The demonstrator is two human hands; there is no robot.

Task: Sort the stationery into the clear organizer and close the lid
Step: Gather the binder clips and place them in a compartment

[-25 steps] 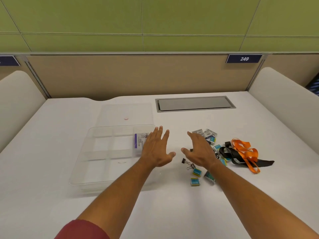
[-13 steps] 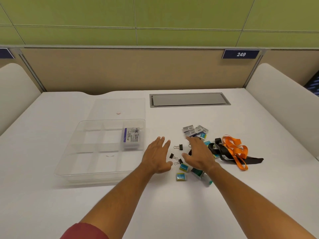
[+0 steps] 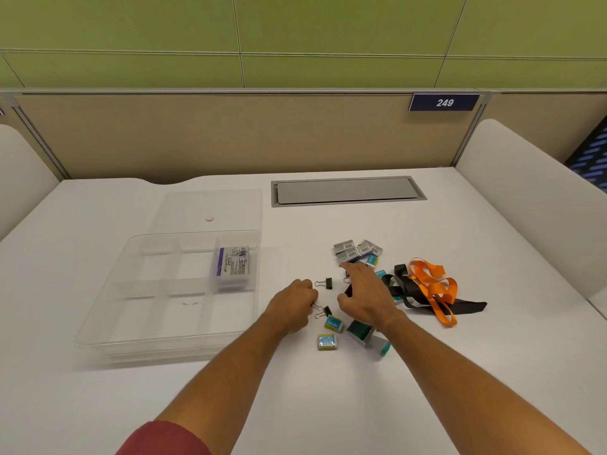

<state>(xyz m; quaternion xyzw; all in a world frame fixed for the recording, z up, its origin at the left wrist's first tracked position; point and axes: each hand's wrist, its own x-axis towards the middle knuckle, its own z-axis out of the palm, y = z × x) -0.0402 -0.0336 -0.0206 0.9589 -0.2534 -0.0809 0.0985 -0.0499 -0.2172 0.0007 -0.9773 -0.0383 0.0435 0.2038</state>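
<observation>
The clear organizer [image 3: 98, 323] lies open on the left of the white desk, and its lid [image 3: 210, 205] lies flat behind it. A purple-labelled box [image 3: 233, 266] sits in its back right compartment. My left hand [image 3: 292, 305] has curled fingers that pinch the wire of a small black binder clip [image 3: 314, 305]. Two more binder clips [image 3: 325, 283] [image 3: 324, 312] lie beside it. My right hand [image 3: 364, 297] hovers flat over the pile, fingers spread. Around it lie grey barcode boxes [image 3: 356, 249], blue-yellow boxes [image 3: 333, 323] [image 3: 326, 342], a green item [image 3: 359, 331] and orange and black lanyards [image 3: 433, 285].
A grey cable hatch [image 3: 348, 190] is set into the desk behind the pile. A beige partition with a "249" sign [image 3: 444, 102] closes the back. White rounded dividers [image 3: 532, 192] stand at both sides.
Both hands moved right and down from above the organizer to the pile. My left hand's fingers went from spread to curled at a binder clip. The view shifted slightly.
</observation>
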